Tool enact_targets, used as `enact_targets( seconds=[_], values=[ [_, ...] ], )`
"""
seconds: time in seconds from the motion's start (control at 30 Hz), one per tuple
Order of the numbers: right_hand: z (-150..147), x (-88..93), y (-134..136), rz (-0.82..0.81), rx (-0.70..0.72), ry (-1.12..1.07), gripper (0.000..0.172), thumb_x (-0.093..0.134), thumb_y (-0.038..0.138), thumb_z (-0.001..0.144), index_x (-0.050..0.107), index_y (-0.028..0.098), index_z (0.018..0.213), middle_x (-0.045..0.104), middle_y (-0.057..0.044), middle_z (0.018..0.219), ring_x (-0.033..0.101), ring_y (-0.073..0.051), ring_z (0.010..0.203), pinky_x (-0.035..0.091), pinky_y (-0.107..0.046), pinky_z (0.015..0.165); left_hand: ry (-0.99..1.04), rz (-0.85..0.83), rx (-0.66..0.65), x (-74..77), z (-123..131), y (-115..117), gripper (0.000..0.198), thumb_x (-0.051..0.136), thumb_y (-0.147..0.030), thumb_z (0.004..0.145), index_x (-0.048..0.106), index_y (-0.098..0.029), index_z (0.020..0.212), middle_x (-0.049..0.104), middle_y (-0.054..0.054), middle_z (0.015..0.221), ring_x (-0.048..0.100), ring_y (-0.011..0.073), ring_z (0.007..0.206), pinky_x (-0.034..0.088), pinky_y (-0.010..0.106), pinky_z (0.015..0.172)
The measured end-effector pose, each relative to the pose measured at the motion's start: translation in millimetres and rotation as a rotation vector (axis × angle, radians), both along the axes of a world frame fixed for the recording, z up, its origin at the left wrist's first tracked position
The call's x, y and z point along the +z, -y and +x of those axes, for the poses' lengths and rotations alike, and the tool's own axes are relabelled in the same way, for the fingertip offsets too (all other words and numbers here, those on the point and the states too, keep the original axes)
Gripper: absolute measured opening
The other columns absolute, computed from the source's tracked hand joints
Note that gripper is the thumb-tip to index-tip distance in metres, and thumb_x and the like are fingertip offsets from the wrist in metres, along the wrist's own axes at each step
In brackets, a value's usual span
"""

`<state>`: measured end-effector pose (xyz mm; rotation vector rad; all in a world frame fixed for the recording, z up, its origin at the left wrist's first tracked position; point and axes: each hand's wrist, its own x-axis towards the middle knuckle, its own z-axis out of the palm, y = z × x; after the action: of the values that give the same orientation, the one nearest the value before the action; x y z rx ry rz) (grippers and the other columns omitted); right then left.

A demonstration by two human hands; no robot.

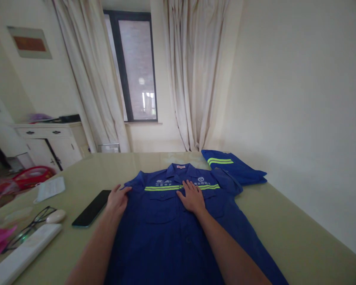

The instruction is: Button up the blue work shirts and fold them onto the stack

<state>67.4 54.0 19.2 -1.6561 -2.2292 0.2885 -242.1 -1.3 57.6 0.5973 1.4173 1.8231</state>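
A blue work shirt (166, 233) with a yellow-green reflective stripe lies spread face up on the pale green table (299, 229), collar away from me. My left hand (118, 198) lies flat with fingers apart on the shirt's left shoulder edge, beside the phone. My right hand (192, 196) rests open, palm down, on the chest just below the stripe. Neither hand holds anything.
A second blue garment (235, 166), folded, lies at the far right of the table. A black phone (91, 213), glasses (32, 225), a white mouse (56, 216), a white remote (20, 255) and a paper (50, 188) lie at left. A white cabinet (52, 142) and curtains stand behind.
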Motion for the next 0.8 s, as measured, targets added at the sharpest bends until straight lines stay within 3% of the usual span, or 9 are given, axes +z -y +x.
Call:
enact_targets(
  seconds=[0.07,0.13,0.23,0.3,0.4,0.53,0.67,0.8],
  values=[
    [0,-0.2,0,0.005,-0.001,-0.005,0.071,0.037,0.062,0.099,0.041,0.019,0.156,0.033,-0.009,0.164,0.026,-0.026,0.152,0.013,-0.044,0.123,-0.089,0.032,-0.073,8.6,20,-5,0.052,0.073,-0.013,0.078,0.059,-0.025,0.126,0.073,0.003,0.098,0.071,0.0160,0.090,0.058,0.033,0.089],
    [-1,-0.1,0,0.013,-0.005,-0.005,0.071,0.037,0.061,0.099,0.042,0.019,0.155,0.034,-0.009,0.164,0.027,-0.026,0.152,0.014,-0.045,0.122,-0.292,0.077,-0.291,14.7,44,-9,0.055,0.077,-0.022,0.078,0.060,-0.026,0.130,0.072,0.007,0.118,0.069,0.0200,0.107,0.058,0.033,0.092],
    [-1,0.0,0,0.028,-0.007,-0.005,0.069,0.039,0.059,0.099,0.043,0.018,0.154,0.036,-0.010,0.163,0.029,-0.027,0.151,0.016,-0.045,0.122,-0.950,0.042,-0.547,12.5,76,-12,0.056,0.061,-0.045,0.092,0.052,-0.025,0.144,0.058,0.011,0.147,0.059,0.0243,0.129,0.055,0.037,0.099],
    [-1,-0.4,0,0.032,-0.003,-0.013,0.068,0.040,0.058,0.099,0.044,0.017,0.154,0.037,-0.011,0.162,0.031,-0.027,0.150,0.016,-0.045,0.122,-1.249,-0.036,-0.541,2.1,87,-12,0.057,0.045,-0.049,0.097,0.050,-0.022,0.147,0.053,0.012,0.152,0.052,0.0262,0.137,0.047,0.044,0.109],
    [-1,-1.3,0,0.036,0.001,-0.037,0.067,0.040,0.057,0.100,0.045,0.016,0.153,0.039,-0.011,0.161,0.032,-0.027,0.150,0.017,-0.045,0.122,-1.378,-0.173,-0.515,-19.3,88,-10,0.062,0.049,-0.050,0.093,0.055,-0.014,0.143,0.049,0.019,0.155,0.041,0.0358,0.146,0.030,0.055,0.120],
    [-3,0.2,-1,0.066,-0.015,-0.106,0.057,0.043,0.050,0.100,0.054,0.018,0.146,0.047,-0.012,0.156,0.039,-0.028,0.146,0.023,-0.046,0.120,-1.574,-0.394,-0.459,-37.5,96,-10,0.068,0.041,-0.054,0.095,0.051,-0.012,0.147,0.042,0.021,0.158,0.034,0.0384,0.149,0.025,0.057,0.120],
    [-1,5.9,1,0.164,-0.068,-0.250,0.043,0.043,0.034,0.100,0.064,0.016,0.133,0.062,-0.013,0.140,0.052,-0.026,0.132,0.034,-0.038,0.114,-1.639,-0.365,-0.377,-44.9,123,-8,0.071,0.031,-0.060,0.098,0.043,-0.017,0.153,0.036,0.016,0.163,0.028,0.0343,0.153,0.020,0.054,0.122],
    [26,13.3,8,0.280,-0.017,-0.310,0.037,0.045,0.030,0.099,0.064,0.020,0.129,0.064,-0.011,0.132,0.054,-0.025,0.126,0.037,-0.035,0.111,-1.665,-0.364,-0.358,-46.7,132,-5,0.072,0.033,-0.062,0.097,0.042,-0.020,0.154,0.037,0.014,0.163,0.030,0.0340,0.152,0.022,0.053,0.122]
  ],
)
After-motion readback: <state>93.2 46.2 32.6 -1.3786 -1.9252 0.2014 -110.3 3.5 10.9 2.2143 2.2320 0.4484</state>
